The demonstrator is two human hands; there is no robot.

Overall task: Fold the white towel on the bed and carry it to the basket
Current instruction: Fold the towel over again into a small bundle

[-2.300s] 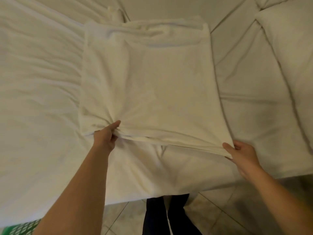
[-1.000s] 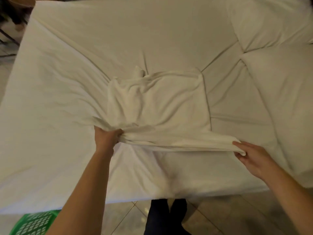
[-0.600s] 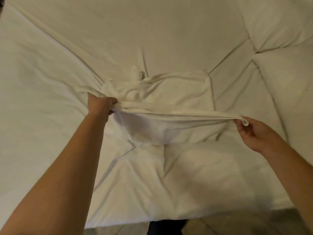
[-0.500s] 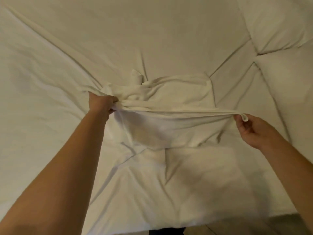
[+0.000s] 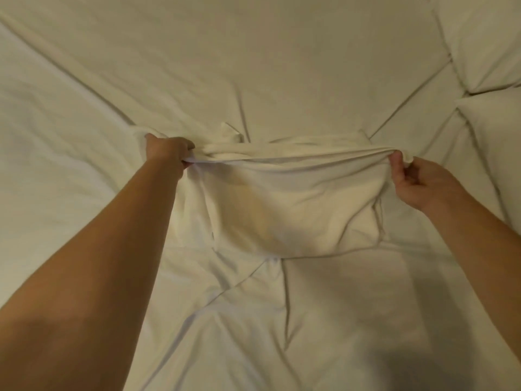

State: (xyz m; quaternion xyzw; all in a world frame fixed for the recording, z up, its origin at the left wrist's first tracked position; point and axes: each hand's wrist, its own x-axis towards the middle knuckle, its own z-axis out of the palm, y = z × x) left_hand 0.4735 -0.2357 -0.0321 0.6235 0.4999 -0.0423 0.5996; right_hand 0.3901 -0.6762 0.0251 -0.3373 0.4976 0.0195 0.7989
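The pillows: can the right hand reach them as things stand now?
Probably not yet: the right hand is shut on the towel, as is the left hand. Bare sheet lies before the pillows.

No legible text, label, brand, number or sign anywhere.

Bedroom, home or hotel can't tell. Evidence: bed [image 5: 253, 66] fills the whole frame, covered in a creased off-white sheet [image 5: 84, 179] with long diagonal wrinkles. Two plump pillows [image 5: 485, 38] sit at the bed's far right corner, one behind the other, touching along a seam. White towel [image 5: 282, 210] lies mid-bed, gathered along its far edge. No bed frame or bed edge visible. Warm, dim indoor lighting, with a soft shadow on the sheet at the near right.
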